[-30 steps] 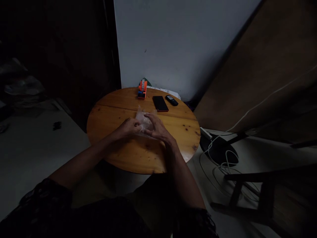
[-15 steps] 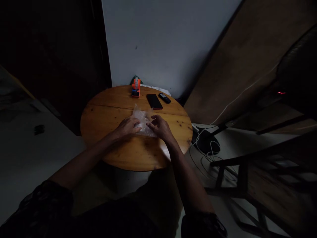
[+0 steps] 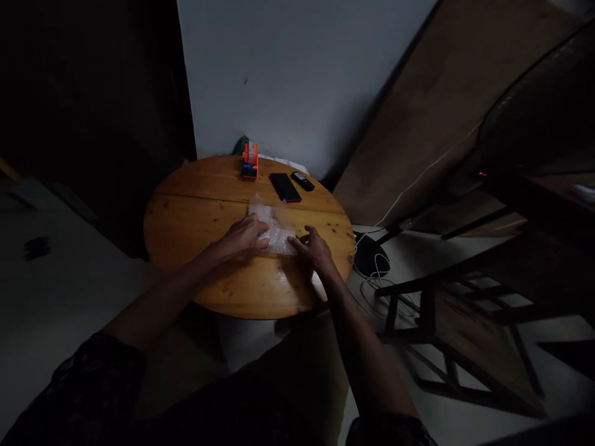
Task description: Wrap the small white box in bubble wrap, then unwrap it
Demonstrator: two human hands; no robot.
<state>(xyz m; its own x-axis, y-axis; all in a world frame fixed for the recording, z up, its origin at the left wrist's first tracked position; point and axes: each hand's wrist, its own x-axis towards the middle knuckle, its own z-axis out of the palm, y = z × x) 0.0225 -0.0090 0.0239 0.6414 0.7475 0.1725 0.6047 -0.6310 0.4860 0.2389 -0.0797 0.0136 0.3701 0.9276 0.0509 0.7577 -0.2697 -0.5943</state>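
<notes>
A crinkled, see-through plastic wrap (image 3: 277,230) lies on the round wooden table (image 3: 199,179), between my two hands. My left hand (image 3: 248,235) rests at the wrap's left side, its thumb and fingers parted and touching the plastic. At the right edge of the wrap is my right hand (image 3: 316,248), with thumb and forefinger spread apart and the thumb tip on the plastic. Whether anything lies inside the wrap is too dim to tell.
Toward the table's back stand an orange tape dispenser (image 3: 250,162), a black phone (image 3: 285,187) and a small dark remote-like device (image 3: 303,181). Right of the table are coiled white cables (image 3: 379,279) and a wooden chair (image 3: 478,334).
My right hand has moved right relative to the wrap, from over its right part to its edge. My left hand stays at the left side. The view has shifted slightly.
</notes>
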